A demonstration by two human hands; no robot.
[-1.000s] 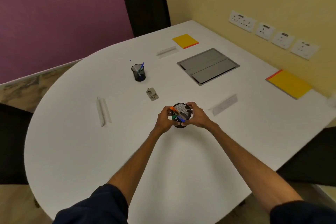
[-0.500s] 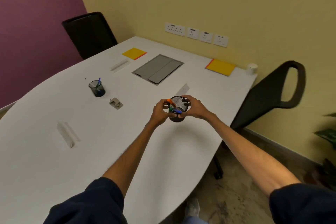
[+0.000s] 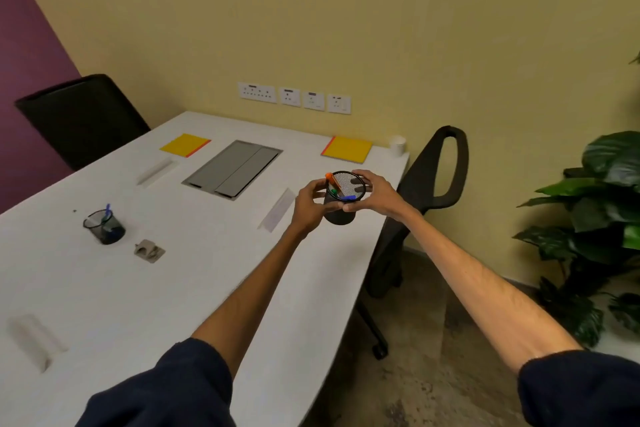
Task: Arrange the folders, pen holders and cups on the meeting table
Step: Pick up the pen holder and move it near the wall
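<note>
Left hand: left hand (image 3: 308, 206) is curled round the near-left side of the black wire-mesh cylindrical pen holder (image 3: 341, 217), gripping it.
Right hand: right hand (image 3: 375, 192) is clamped on the opposite side, fingers wrapped over the rim and thumb across the front.
Held item, position: right of and nearer than the grey rectangular metal hatch (image 3: 232, 168) set flush in the white table (image 3: 173, 288). Contact between base and table cannot be told.
Held item, contents: orange marker (image 3: 333, 180), green-capped pen (image 3: 333, 191) and blue pen (image 3: 348, 198), leaning inside.
Second holder: a matching black mesh pot (image 3: 104, 227) with a blue pen, well left of the hatch and nearer than it.
Folders: one flat yellow folder with an orange edge (image 3: 185, 144) just beyond the hatch to its left; another (image 3: 347, 148) right of the hatch.
Cup: white paper cup (image 3: 397, 144), far right of the hatch at the table corner.
Name card: white folded strip (image 3: 277, 210), between hatch and held pot.
Change: against half a second ago, the two-handed grip is unchanged; the pot now sits right of the name card instead of in front of it.
</note>
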